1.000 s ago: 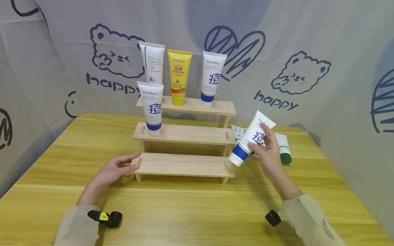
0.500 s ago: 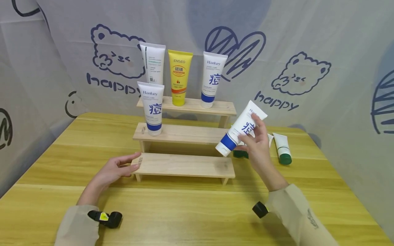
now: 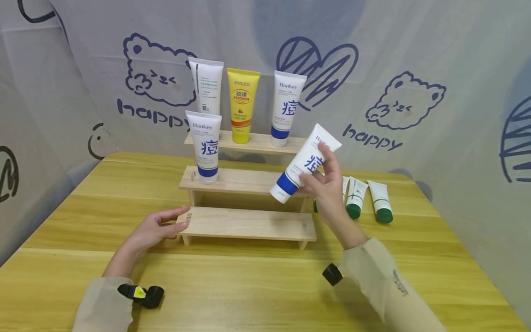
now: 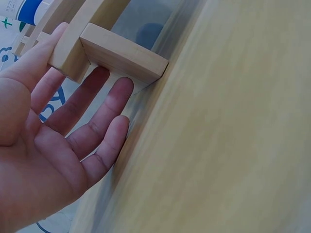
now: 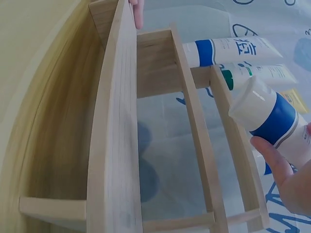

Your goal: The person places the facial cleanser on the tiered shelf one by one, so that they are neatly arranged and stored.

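Observation:
My right hand (image 3: 325,186) holds a white squeeze tube (image 3: 302,162) with a blue band, thumb on one side and fingers on the other. The tube tilts, cap down to the left, in front of the right half of the middle shelf (image 3: 244,180). In the right wrist view its white cap (image 5: 250,99) shows close by the boards. My left hand (image 3: 151,230) touches the left end of the lowest shelf (image 3: 249,223) of a wooden tiered stand. Seen from the left wrist, the fingers (image 4: 104,114) extend loosely beside the stand's leg (image 4: 121,53).
A similar blue-banded tube (image 3: 203,145) stands at the middle shelf's left. On the top shelf are a white tube (image 3: 209,85), a yellow tube (image 3: 242,106) and another blue-banded tube (image 3: 286,108). Green-capped tubes (image 3: 380,200) lie right of the stand. A printed cloth (image 3: 415,37) hangs behind.
My right hand has carried the blue-banded tube left and upward, from right of the stand to before the middle shelf. More green-capped tubes show behind it. My left hand stays put.

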A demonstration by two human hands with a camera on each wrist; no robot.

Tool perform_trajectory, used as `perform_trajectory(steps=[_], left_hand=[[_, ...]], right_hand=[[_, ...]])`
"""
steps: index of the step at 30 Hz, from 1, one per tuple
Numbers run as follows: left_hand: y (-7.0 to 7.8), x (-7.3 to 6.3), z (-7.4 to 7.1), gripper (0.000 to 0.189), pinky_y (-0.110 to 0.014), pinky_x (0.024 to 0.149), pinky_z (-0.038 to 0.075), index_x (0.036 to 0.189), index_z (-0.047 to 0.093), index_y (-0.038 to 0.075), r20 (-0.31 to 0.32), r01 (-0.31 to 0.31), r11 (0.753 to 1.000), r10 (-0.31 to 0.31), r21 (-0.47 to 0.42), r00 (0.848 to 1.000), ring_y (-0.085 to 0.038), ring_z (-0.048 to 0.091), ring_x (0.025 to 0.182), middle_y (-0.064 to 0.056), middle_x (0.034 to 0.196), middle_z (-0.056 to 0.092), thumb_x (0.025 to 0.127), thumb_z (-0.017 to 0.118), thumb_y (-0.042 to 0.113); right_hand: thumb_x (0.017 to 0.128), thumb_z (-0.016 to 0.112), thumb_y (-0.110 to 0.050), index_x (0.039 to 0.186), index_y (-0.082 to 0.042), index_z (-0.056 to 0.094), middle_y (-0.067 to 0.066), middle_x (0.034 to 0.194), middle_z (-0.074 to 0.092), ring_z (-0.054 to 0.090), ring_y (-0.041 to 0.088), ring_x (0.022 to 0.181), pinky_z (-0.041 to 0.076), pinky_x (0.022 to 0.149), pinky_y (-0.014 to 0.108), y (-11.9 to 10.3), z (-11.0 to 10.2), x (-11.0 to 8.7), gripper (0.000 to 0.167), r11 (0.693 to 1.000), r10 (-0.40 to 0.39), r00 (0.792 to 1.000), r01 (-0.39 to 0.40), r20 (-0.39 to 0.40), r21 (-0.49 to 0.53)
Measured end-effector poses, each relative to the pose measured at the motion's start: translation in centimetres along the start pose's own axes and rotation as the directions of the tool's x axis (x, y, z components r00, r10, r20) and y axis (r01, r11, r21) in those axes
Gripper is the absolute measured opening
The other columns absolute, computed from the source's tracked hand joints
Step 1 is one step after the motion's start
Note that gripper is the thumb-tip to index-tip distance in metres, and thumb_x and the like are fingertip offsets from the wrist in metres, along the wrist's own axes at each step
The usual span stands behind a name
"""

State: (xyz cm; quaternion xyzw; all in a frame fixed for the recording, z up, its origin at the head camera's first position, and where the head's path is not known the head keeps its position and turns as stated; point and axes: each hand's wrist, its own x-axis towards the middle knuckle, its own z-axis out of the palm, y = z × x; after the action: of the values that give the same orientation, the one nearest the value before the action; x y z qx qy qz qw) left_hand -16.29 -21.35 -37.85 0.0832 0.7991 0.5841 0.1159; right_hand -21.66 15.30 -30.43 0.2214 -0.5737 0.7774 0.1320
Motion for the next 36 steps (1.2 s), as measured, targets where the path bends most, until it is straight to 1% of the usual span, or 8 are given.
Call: perform_trajectory(steps=[1, 4, 6, 8, 19, 24, 33, 36], left_hand=[[0.0, 0.0, 0.0, 0.058, -0.037, 0.081, 0.045, 0.135, 0.037, 0.003, 0.001, 0.000, 1.000, 0.000, -0.001, 1.000, -0.036, 0.043, 0.113, -0.024, 0.136, 0.032, 0.087, 0.058, 0.029], [0.0, 0.0, 0.0, 0.059, -0.037, 0.081, 0.045, 0.135, 0.037, 0.003, 0.001, 0.003, 1.000, -0.003, -0.004, 1.000, -0.036, 0.042, 0.113, -0.024, 0.136, 0.032, 0.087, 0.059, 0.029], [0.0, 0.0, 0.0, 0.059, -0.037, 0.082, 0.045, 0.135, 0.037, 0.003, 0.001, 0.004, 1.000, -0.004, -0.004, 1.000, -0.036, 0.042, 0.113, -0.024, 0.137, 0.032, 0.087, 0.059, 0.029], [0.0, 0.0, -0.1, 0.059, -0.037, 0.082, 0.045, 0.135, 0.037, 0.003, 0.002, 0.008, 1.000, -0.008, -0.003, 1.000, -0.036, 0.042, 0.113, -0.024, 0.137, 0.031, 0.087, 0.059, 0.029], [-0.1, 0.1, -0.1, 0.060, -0.037, 0.081, 0.045, 0.136, 0.037, 0.004, 0.008, 0.014, 1.000, -0.014, 0.002, 1.000, -0.033, 0.045, 0.110, -0.024, 0.137, 0.031, 0.087, 0.059, 0.030], [0.0, 0.0, -0.2, 0.060, -0.037, 0.081, 0.045, 0.136, 0.037, 0.005, 0.011, 0.011, 1.000, -0.011, 0.002, 1.000, -0.034, 0.044, 0.111, -0.024, 0.137, 0.031, 0.087, 0.059, 0.030], [0.0, -0.1, -0.3, 0.059, -0.036, 0.080, 0.045, 0.136, 0.037, 0.005, 0.013, 0.000, 1.000, 0.000, 0.007, 1.000, -0.034, 0.043, 0.111, -0.023, 0.138, 0.030, 0.087, 0.058, 0.030], [0.0, -0.1, -0.2, 0.058, -0.035, 0.079, 0.046, 0.136, 0.037, 0.005, 0.013, -0.003, 1.000, 0.003, 0.004, 1.000, -0.035, 0.042, 0.112, -0.023, 0.138, 0.030, 0.087, 0.058, 0.029]], right_hand=[[0.078, 0.059, 0.012, 0.137, -0.019, 0.033, 0.010, 0.134, 0.034, 0.049, 0.033, 0.107, 0.050, 0.063, 0.048, 1.8, -1.0, 0.7, 0.072, 1.000, -0.017, 1.000, 0.017, 0.019, 0.021], [0.078, 0.054, 0.016, 0.138, -0.016, 0.030, 0.009, 0.133, 0.035, 0.047, 0.033, 0.109, 0.050, 0.064, 0.048, 1.1, 0.5, 0.7, 0.072, 1.000, 0.012, 1.000, -0.012, -0.008, -0.009], [0.078, 0.055, 0.015, 0.138, -0.016, 0.030, 0.009, 0.131, 0.037, 0.050, 0.031, 0.106, 0.051, 0.061, 0.042, 1.0, 1.1, 0.8, 0.071, 1.000, -0.001, 1.000, 0.001, 0.005, 0.005], [0.079, 0.050, 0.018, 0.137, -0.013, 0.029, 0.009, 0.127, 0.040, 0.051, 0.028, 0.103, 0.052, 0.062, 0.038, -1.9, 3.9, -0.2, 0.069, 0.999, 0.035, 0.999, -0.035, -0.022, -0.029], [0.079, 0.051, 0.017, 0.138, -0.008, 0.028, 0.011, 0.127, 0.037, 0.051, 0.028, 0.101, 0.052, 0.061, 0.034, -0.4, 6.1, 1.3, 0.067, 0.995, -0.045, 0.998, 0.049, 0.050, -0.091], [0.081, 0.050, 0.015, 0.138, -0.007, 0.027, 0.011, 0.125, 0.035, 0.050, 0.029, 0.103, 0.052, 0.062, 0.036, 0.1, 6.8, 1.9, 0.066, 0.987, -0.073, 0.993, 0.086, 0.091, -0.139], [0.078, 0.050, 0.016, 0.135, -0.008, 0.031, 0.011, 0.121, 0.036, 0.051, 0.030, 0.101, 0.052, 0.063, 0.037, 1.4, 7.9, 2.7, 0.065, 0.968, -0.101, 0.992, 0.115, 0.075, -0.223], [0.079, 0.050, 0.015, 0.134, -0.007, 0.032, 0.010, 0.125, 0.036, 0.050, 0.029, 0.102, 0.051, 0.068, 0.036, 1.7, 8.4, 2.9, 0.063, 0.957, -0.113, 0.990, 0.133, 0.090, -0.258]])
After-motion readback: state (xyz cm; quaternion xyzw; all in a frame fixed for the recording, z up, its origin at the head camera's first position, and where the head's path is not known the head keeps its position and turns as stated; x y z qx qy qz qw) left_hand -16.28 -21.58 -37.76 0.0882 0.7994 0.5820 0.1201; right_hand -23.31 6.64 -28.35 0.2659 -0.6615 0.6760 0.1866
